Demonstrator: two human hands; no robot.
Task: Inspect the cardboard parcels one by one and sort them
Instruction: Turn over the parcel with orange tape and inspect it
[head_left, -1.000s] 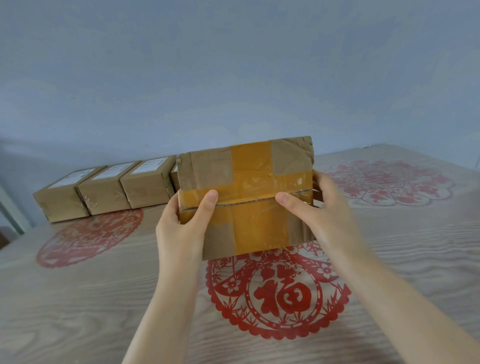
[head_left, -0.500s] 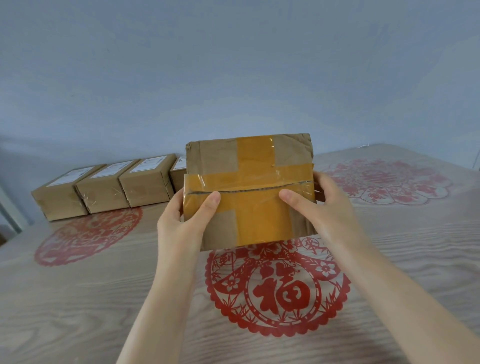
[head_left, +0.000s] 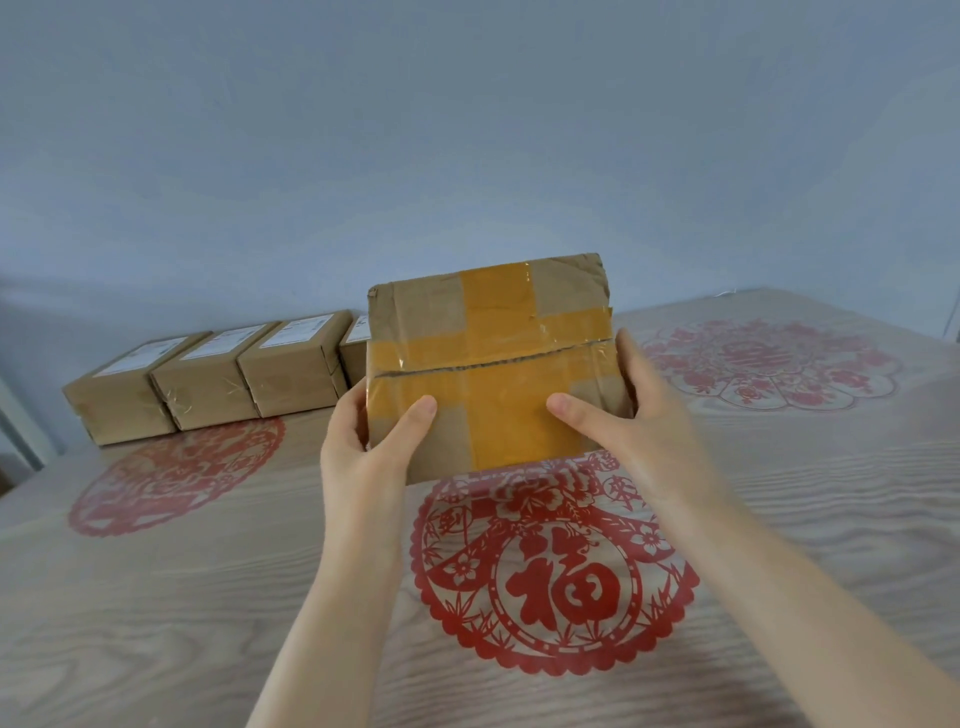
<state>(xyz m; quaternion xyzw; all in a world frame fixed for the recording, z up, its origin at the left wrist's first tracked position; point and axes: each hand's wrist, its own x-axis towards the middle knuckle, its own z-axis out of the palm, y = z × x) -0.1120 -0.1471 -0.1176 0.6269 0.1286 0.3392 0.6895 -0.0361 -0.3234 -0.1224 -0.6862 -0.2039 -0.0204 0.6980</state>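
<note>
Parcel (head_left: 488, 364): we hold it tilted above the table (head_left: 156, 597).
Left hand (head_left: 363, 452): grips its left edge.
Right hand (head_left: 639, 431): grips its right edge.
Boxes (head_left: 208, 379): along the far left edge.

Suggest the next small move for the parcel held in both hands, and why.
Probably turn the held parcel to another face: left hand and right hand grip its sides above the table, showing only the taped face. No label shows, unlike the row of parcels behind.
</note>
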